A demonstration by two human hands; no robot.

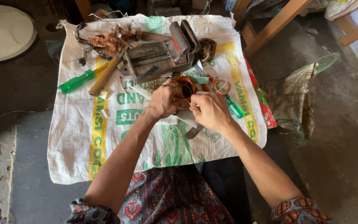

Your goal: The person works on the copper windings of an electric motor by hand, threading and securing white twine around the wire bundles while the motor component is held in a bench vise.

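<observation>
Head view. Left hand (162, 101) grips a small copper-wound coil (186, 85), fingers wrapped around its near side. Right hand (211, 110) is closed in a pinch just beside it, apparently on a thin strand running to the winding; the strand itself is too fine to confirm. Coil sits above the middle of the woven sack (104, 141) spread on the floor, just in front of the metal bench vise (162, 54).

Judged step: working the wire on the coil by hand. Next move likely calls for steady tension and a firm hold on the coil.

Room: vise close behind, orange-handled scissors (220, 86) and a small green screwdriver (233, 108) near the right hand. Larger green-handled screwdriver (77, 81), wooden handle (104, 76) and copper scrap tangle (112, 40) lie well left. Sack's near edge is open.
</observation>
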